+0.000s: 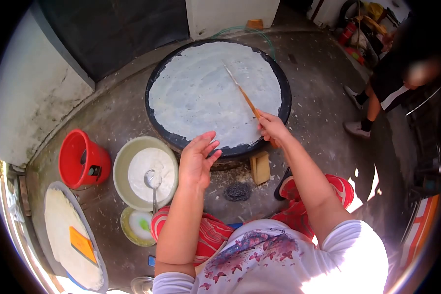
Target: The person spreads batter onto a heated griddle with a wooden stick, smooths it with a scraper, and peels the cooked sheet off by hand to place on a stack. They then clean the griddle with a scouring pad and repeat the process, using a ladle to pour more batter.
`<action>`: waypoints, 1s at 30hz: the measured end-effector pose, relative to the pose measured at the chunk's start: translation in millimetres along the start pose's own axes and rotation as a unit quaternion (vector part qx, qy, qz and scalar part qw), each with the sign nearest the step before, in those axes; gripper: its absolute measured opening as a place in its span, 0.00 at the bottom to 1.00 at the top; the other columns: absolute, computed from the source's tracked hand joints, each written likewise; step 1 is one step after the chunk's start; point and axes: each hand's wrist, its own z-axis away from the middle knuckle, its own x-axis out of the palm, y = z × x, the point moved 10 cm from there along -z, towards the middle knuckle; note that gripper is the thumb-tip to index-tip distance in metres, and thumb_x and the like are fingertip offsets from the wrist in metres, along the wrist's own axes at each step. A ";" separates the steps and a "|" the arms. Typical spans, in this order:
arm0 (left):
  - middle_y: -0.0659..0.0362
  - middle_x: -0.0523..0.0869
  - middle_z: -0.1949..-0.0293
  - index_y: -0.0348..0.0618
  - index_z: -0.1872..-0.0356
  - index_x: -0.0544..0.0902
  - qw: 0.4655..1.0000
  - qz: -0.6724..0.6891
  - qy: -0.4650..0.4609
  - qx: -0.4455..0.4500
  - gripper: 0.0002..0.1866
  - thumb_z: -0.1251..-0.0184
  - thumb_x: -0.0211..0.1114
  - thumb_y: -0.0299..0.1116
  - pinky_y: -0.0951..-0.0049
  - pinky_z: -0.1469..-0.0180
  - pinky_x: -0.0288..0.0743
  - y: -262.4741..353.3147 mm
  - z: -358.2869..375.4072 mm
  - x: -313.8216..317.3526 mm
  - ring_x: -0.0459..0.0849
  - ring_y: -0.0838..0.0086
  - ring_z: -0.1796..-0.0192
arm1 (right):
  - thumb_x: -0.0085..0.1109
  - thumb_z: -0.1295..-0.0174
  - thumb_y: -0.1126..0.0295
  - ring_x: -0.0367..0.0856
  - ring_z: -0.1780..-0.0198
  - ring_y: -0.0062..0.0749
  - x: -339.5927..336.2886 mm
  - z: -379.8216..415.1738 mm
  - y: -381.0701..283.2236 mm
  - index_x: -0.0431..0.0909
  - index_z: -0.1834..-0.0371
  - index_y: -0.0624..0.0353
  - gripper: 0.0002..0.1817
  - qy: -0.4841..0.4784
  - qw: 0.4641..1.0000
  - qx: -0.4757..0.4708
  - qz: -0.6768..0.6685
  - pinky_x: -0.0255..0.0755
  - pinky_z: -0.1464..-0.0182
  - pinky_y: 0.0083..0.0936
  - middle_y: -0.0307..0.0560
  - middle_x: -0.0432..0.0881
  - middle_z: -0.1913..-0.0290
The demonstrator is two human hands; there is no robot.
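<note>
A wide round black griddle [286, 93] stands on the floor before me, covered almost to its rim by a thin whitish layer of batter [196, 88]. My right hand [272, 126] is closed round the handle of a long, thin wooden spatula [248, 100]. Its pale, batter-coated blade points away from me, low over the middle of the layer. At the griddle's near left edge, my left hand [197, 158] is held up with fingers apart and slightly curled, holding nothing.
Left of my knees, a pale green basin [120, 174] holds white batter and a metal ladle [152, 180]. Nearby are a red bucket [83, 161], a small bowl [126, 226] and a tray [100, 262] with an orange scraper [82, 244]. A person [392, 93] is at the right.
</note>
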 end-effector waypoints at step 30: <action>0.57 0.78 0.54 0.37 0.53 0.74 1.000 -0.004 -0.011 -0.019 0.15 0.41 0.58 0.30 0.68 0.51 0.71 -13.2 3.4 -0.5 0.75 0.70 0.52 | 0.37 0.31 0.69 0.64 0.85 0.17 51.5 76.5 -0.8 0.58 0.33 0.50 0.22 -0.112 0.991 0.022 -0.065 0.58 0.85 0.14 0.40 0.74 0.72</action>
